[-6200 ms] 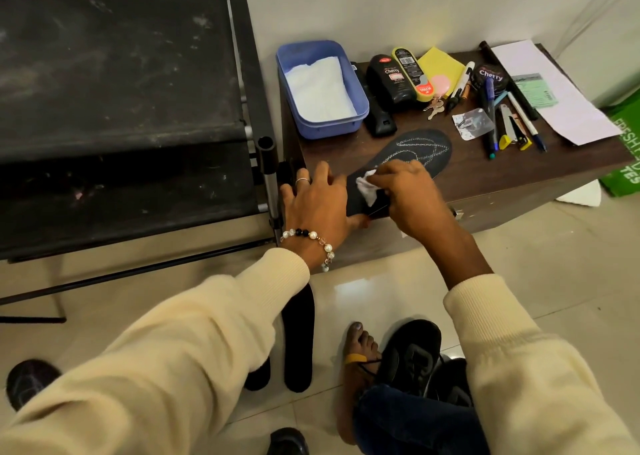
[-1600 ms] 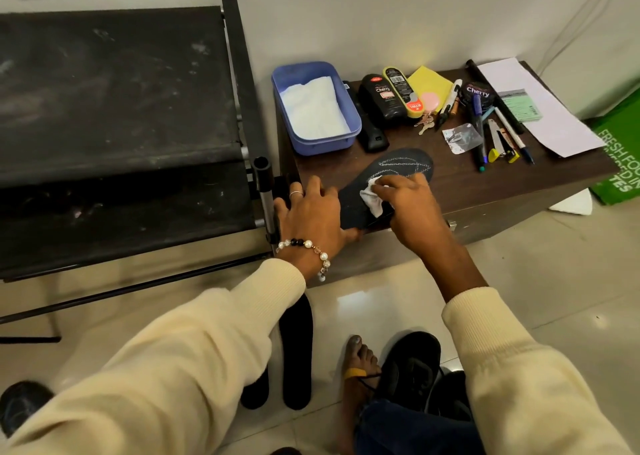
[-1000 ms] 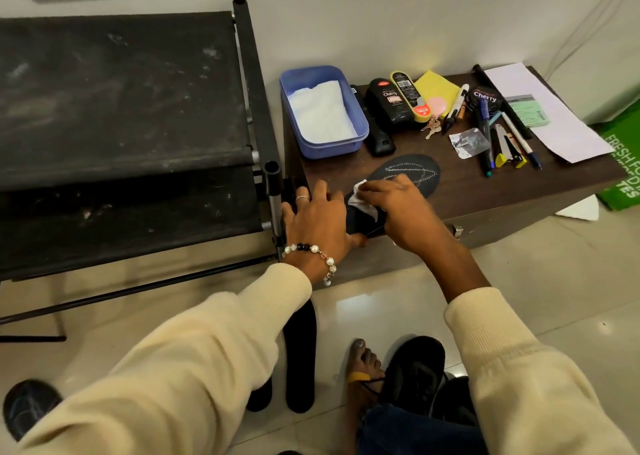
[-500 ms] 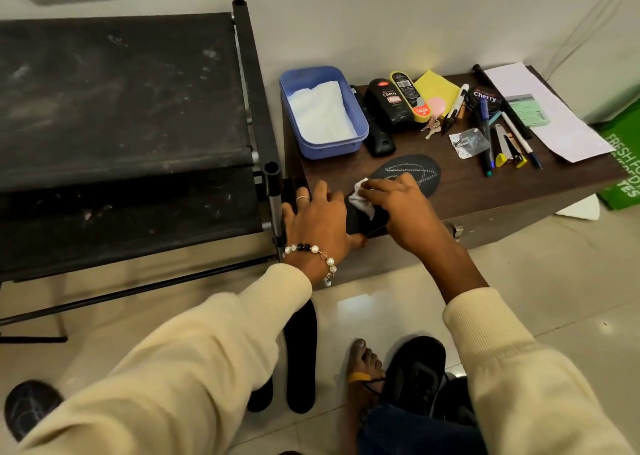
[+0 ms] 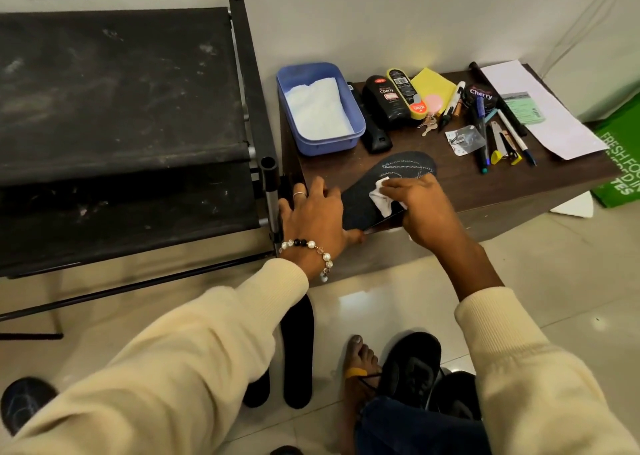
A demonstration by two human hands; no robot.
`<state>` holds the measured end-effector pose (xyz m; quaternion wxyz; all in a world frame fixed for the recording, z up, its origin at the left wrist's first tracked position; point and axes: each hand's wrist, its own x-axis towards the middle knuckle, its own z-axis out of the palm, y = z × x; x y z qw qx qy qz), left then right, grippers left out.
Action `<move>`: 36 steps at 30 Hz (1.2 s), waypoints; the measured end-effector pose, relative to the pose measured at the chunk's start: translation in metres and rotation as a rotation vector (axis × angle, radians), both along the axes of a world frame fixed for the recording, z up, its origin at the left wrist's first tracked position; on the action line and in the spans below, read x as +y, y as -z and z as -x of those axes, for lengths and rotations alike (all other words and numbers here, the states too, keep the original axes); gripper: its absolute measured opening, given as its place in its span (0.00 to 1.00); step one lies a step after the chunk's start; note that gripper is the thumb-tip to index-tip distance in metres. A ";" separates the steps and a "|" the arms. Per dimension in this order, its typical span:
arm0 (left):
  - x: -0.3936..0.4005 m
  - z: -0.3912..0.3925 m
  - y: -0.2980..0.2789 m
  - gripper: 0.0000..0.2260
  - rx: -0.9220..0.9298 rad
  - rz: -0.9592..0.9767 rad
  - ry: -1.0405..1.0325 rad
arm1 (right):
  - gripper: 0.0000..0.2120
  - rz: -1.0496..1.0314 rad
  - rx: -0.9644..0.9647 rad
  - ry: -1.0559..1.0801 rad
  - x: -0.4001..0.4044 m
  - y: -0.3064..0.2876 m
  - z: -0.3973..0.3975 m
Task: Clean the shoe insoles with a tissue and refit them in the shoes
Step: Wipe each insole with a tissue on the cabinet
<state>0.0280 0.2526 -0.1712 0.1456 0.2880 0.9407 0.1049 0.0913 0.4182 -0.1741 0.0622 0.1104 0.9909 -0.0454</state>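
Seen from the head camera, at 12 o'clock just beyond the hands: black insole (image 5: 391,181) lying flat on the brown table (image 5: 450,184), heel end overhanging the near edge, toe end with pale stitched pattern pointing toward 1 o'clock. Pressed onto its middle, a crumpled white tissue (image 5: 381,198), pinched under the curled fingers of the right hand (image 5: 422,209). At 9 o'clock of the insole, left hand (image 5: 315,219) resting on the table's near corner, fingers straight and slightly spread, thumb touching the insole's heel edge; ring on one finger, bead bracelet (image 5: 311,250) at the wrist. At 11 o'clock on the table, blue tub (image 5: 349,108) holding white tissue sheets; just to its 3 o'clock side, black polish bottles (image 5: 386,103), a yellow cloth (image 5: 436,84), keys, then pens (image 5: 485,143) and white paper (image 5: 540,108) toward 2 o'clock. Green bag (image 5: 623,164) on the floor at 3 o'clock beyond the table end. Black shoe rack (image 5: 117,108) at 10 o'clock, touching the table's left side. Down at 6 o'clock on the tiled floor: second black insole (image 5: 298,350) partly hidden under the left sleeve, black shoe (image 5: 412,364) just beside a bare foot in a sandal, another dark shoe (image 5: 24,402) at 8 o'clock near the frame edge.
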 end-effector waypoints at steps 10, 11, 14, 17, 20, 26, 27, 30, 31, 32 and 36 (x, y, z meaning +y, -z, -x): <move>0.000 0.000 0.001 0.33 0.034 0.001 0.000 | 0.29 -0.031 -0.041 -0.120 -0.016 -0.017 -0.007; 0.000 0.000 0.001 0.33 0.035 0.004 0.003 | 0.29 -0.022 -0.018 -0.061 -0.012 -0.018 -0.011; 0.000 -0.001 0.000 0.33 0.033 0.015 0.011 | 0.25 -0.012 0.019 0.011 -0.007 -0.015 -0.019; 0.001 -0.001 0.000 0.35 0.055 0.027 0.016 | 0.18 0.065 0.106 0.098 -0.003 -0.009 -0.020; 0.005 -0.003 0.002 0.39 0.074 0.049 0.020 | 0.13 0.154 0.296 0.325 0.004 -0.011 -0.023; 0.009 -0.006 0.008 0.36 0.090 -0.009 0.022 | 0.10 0.223 0.418 0.519 0.001 -0.010 -0.015; 0.009 -0.006 0.009 0.34 0.094 -0.016 0.020 | 0.11 0.184 0.333 0.474 -0.001 -0.006 -0.013; 0.011 -0.006 0.009 0.32 0.094 -0.024 0.017 | 0.12 0.095 0.195 0.315 -0.012 0.000 -0.009; 0.011 -0.006 0.009 0.32 0.095 -0.027 0.016 | 0.13 0.087 0.180 0.238 -0.014 0.001 -0.008; 0.011 -0.006 0.009 0.32 0.095 -0.028 0.013 | 0.13 0.086 0.159 0.155 -0.015 0.001 -0.007; 0.010 -0.006 0.009 0.32 0.097 -0.025 0.014 | 0.14 0.072 0.119 0.022 -0.005 0.000 -0.010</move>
